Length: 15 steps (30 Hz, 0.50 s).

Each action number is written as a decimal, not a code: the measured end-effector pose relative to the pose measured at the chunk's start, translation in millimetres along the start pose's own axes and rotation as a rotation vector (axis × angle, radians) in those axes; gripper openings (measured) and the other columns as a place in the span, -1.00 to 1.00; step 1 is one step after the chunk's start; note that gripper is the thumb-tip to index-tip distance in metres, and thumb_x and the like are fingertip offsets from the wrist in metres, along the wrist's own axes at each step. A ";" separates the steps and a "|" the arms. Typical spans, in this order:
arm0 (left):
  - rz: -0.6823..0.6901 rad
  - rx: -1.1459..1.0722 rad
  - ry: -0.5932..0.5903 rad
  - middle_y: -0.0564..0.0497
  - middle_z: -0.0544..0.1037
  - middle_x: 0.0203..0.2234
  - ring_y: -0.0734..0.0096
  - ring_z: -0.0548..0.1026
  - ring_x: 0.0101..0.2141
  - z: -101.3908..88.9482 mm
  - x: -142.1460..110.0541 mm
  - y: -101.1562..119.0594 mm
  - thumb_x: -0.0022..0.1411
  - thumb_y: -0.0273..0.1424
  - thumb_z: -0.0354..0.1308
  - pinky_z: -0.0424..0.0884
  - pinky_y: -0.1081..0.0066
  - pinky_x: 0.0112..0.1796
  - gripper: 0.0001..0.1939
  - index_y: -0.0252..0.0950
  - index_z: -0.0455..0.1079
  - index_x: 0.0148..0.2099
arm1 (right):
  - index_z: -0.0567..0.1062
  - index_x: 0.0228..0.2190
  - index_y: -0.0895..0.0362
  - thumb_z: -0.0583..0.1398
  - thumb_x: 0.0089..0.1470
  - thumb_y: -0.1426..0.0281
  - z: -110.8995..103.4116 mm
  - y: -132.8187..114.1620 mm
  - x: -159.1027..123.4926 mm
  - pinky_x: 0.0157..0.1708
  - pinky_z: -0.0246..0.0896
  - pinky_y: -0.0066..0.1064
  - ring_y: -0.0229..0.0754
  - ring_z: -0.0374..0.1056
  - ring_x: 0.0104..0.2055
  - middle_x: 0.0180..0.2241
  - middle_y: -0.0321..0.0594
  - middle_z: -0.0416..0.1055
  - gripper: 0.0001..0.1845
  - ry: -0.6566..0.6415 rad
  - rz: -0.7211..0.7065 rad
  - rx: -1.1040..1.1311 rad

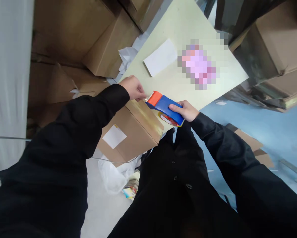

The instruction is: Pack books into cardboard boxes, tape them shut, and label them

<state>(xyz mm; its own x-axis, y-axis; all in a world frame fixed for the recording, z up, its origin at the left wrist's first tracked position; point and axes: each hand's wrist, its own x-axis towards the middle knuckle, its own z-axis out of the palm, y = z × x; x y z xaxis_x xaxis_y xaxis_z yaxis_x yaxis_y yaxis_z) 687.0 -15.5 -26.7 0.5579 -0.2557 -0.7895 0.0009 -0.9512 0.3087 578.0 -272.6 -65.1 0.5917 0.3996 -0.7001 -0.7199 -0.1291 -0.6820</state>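
Note:
A blue and orange tape dispenser (166, 106) with a roll of tape under it is in my right hand (186, 110), the thumb lying along its blue top. My left hand (133, 88) is at the dispenser's orange end, its fingers pinched on a short bit of clear tape (145, 99). Both hands are over the near edge of a pale table (212, 89). Just below them stands a closed cardboard box (129, 132) with a white label (114, 136) and shiny tape along its top edge.
On the table lie a white card or flat box (160, 58) and a pixelated pink item (199, 66). Large cardboard boxes (108, 43) crowd the left, and more boxes (279, 46) stand at right. A white plastic bag (113, 177) sits on the floor.

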 end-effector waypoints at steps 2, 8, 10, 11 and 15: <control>-0.052 0.107 -0.014 0.06 0.55 -0.61 0.34 0.54 -0.37 -6.3 3.6 -3.7 -0.07 -0.18 0.20 0.37 0.43 -0.25 -0.69 -0.26 0.54 -0.31 | 0.51 -0.57 0.21 0.29 -0.16 -0.04 -12.9 10.8 -4.6 -0.61 0.27 -0.42 -0.26 0.27 -0.68 -0.69 -0.21 0.42 -0.49 -0.087 0.146 0.082; -0.070 0.401 -0.174 -0.02 0.60 -0.40 0.21 0.51 -0.20 2.7 14.1 5.6 -0.16 -0.18 0.26 0.33 0.36 -0.16 -0.21 -0.33 0.25 0.15 | 0.54 -0.51 0.22 0.22 0.02 0.11 -18.4 39.0 -21.6 -0.48 0.43 -0.36 -0.21 0.36 -0.65 -0.71 -0.20 0.42 -0.61 -0.244 0.437 0.306; -0.028 0.539 -0.168 -0.13 0.58 -0.25 0.08 0.48 -0.12 11.9 17.6 10.2 -0.17 -0.18 0.26 0.32 0.30 -0.15 -0.22 -0.36 0.26 0.13 | 0.53 -0.50 0.21 0.23 0.04 0.18 -8.7 41.5 -21.3 -0.40 0.45 -0.34 -0.19 0.41 -0.57 -0.66 -0.19 0.45 -0.68 -0.257 0.447 0.348; -0.004 0.587 -0.171 -0.16 0.56 -0.20 0.04 0.47 -0.10 16.4 19.0 11.5 -0.16 -0.17 0.25 0.32 0.28 -0.15 -0.24 -0.35 0.28 0.12 | 0.52 -0.51 0.20 0.23 0.05 0.20 -4.8 42.4 -20.7 -0.38 0.46 -0.32 -0.17 0.42 -0.55 -0.64 -0.18 0.46 -0.69 -0.262 0.443 0.364; 0.106 0.629 -0.205 -0.15 0.54 -0.19 0.01 0.47 -0.15 32.1 25.0 10.0 -0.12 -0.14 0.19 0.32 0.22 -0.17 -0.32 -0.31 0.34 0.07 | 0.53 -0.50 0.19 0.26 0.02 0.26 -4.0 48.9 -20.7 -0.36 0.47 -0.22 -0.08 0.45 -0.48 -0.59 -0.13 0.48 -0.76 -0.277 0.360 0.410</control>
<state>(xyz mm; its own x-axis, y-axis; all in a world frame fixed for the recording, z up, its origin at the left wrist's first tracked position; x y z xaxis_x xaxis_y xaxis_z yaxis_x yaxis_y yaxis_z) 674.3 -36.9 -60.4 0.3597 -0.3217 -0.8759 -0.5638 -0.8229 0.0707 532.1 -290.8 -84.8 0.2089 0.6241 -0.7529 -0.9705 0.0378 -0.2380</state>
